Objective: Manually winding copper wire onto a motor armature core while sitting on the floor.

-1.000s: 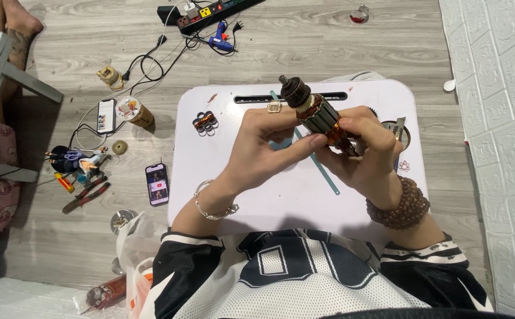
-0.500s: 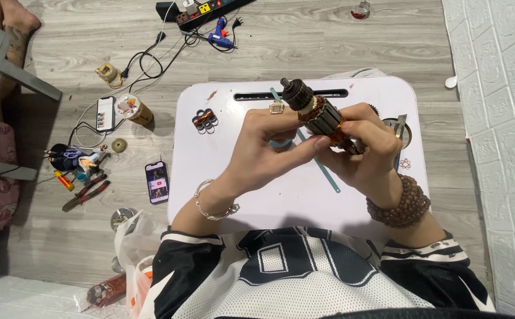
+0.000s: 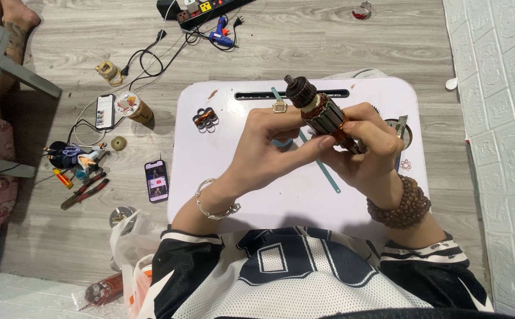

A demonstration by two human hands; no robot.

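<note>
Over a white lap table (image 3: 234, 195), both hands, left hand (image 3: 269, 150) and right hand (image 3: 366, 150), are clamping fingers around a motor armature (image 3: 322, 115), seemingly inspecting its windings, needing steady turning.

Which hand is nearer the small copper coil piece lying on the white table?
Left. The left hand is just right of the copper coil piece; the right hand is farther right, beyond the motor armature.

A dark motor armature (image 3: 322, 115) with copper windings lies tilted, dark commutator end pointing up-left.
</note>
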